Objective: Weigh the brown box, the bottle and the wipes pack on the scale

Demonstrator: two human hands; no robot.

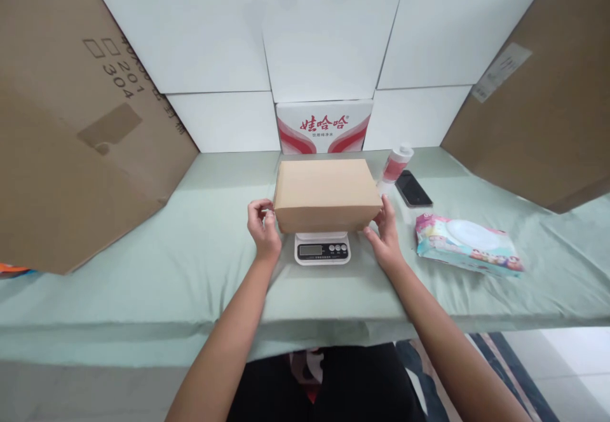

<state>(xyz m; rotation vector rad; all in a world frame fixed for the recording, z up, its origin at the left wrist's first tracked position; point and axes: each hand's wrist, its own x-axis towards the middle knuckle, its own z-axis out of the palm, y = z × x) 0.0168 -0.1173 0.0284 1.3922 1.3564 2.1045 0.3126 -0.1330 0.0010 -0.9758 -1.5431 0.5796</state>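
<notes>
A closed, plain light-brown rectangular cardboard box [326, 193] sits over a small white plastic digital scale [323, 249] around the middle of a table covered in pale green cloth [190, 276]. The box hides most of the scale; only the front part shows, toward the table's near edge, with a grey display [311, 250] and a row of round buttons in a black panel. No reading can be made out on the display.

The left hand [264, 231] grasps the box at its left end, fingers bent against that side. The right hand [385, 236] grasps the right end, thumb toward the front corner and fingers along the side. How firmly either one presses cannot be told.

Just beyond the right hand, a white plastic bottle with a red label [395, 164] stands beside a black rectangular smartphone [413, 189] lying flat. Nearer the table's right edge lies a pink and turquoise soft plastic wipes pack with a white oval lid [469, 244].

Along the table's far edge stands a white carton with red lettering and red curved bands [325, 128], between plain white panels [216, 120]. Large brown cardboard sheets flank the table's far-left [57, 187] and far-right corners [534, 110].
</notes>
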